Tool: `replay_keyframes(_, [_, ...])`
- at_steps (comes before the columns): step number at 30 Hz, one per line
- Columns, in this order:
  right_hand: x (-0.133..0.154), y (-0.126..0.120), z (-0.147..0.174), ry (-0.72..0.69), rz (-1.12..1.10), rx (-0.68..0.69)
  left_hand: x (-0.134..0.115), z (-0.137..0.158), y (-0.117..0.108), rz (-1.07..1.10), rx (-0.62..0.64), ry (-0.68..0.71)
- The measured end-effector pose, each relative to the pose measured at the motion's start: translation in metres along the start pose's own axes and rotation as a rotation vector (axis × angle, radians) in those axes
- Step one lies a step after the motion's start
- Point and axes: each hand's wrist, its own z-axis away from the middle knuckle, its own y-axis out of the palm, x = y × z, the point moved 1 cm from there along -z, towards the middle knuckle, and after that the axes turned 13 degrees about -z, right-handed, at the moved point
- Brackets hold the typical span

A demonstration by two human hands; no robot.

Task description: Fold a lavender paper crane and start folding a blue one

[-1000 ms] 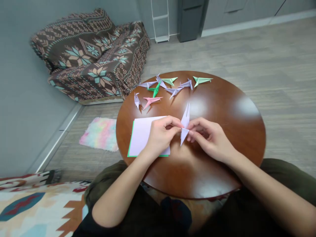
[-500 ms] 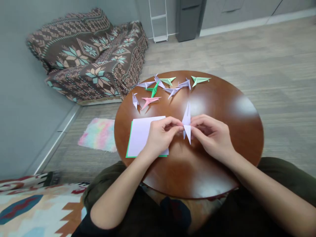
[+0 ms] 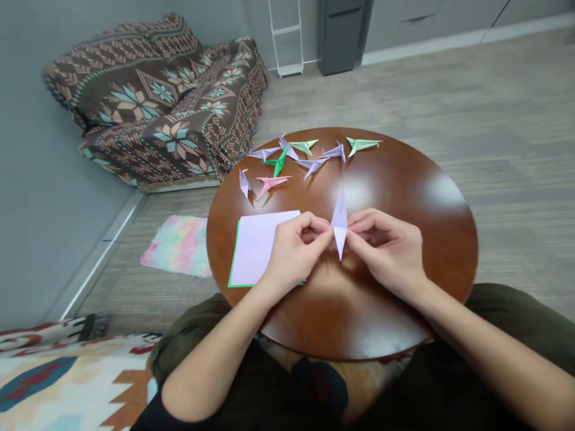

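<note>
Between my two hands is a lavender folded paper (image 3: pixel 340 218), long and pointed at top and bottom, with a slit in its upper half. My left hand (image 3: pixel 299 245) pinches its left side with thumb and forefinger. From the right, my right hand (image 3: pixel 389 242) pinches the opposite edge the same way. Under and beside my left wrist lies a stack of square paper (image 3: pixel 256 245), lavender on top with green showing at its edges. Farther back stand several folded paper cranes, among them a pink crane (image 3: pixel 272 184) and a dark green crane (image 3: pixel 277 162).
All this is on a round brown wooden table (image 3: pixel 431 239) with a glossy top. Beyond its left side stands a sofa (image 3: pixel 179 114) under a patterned cover. A pastel fluffy mat (image 3: pixel 177 245) lies on the floor. A dark grey cabinet (image 3: pixel 340 39) stands at the back.
The lower flap of the lavender folded paper has shifted left, so its two lower points now appear as one centred point. Both hands keep their pinch in nearly the same place.
</note>
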Motion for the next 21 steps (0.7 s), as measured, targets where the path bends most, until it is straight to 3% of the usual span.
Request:
replay_keyframes(13, [0.0008,0.0026,0.0004,0.163,-0.183,-0.055,-0.0063,-0.0015,0.0014,0.110,-0.010,-0.054])
replay_keyframes(21, [0.0008,0.0035,-0.0012,0.205,-0.172,-0.015,-0.0040,-0.0017,-0.0013,0.084,0.021,-0.049])
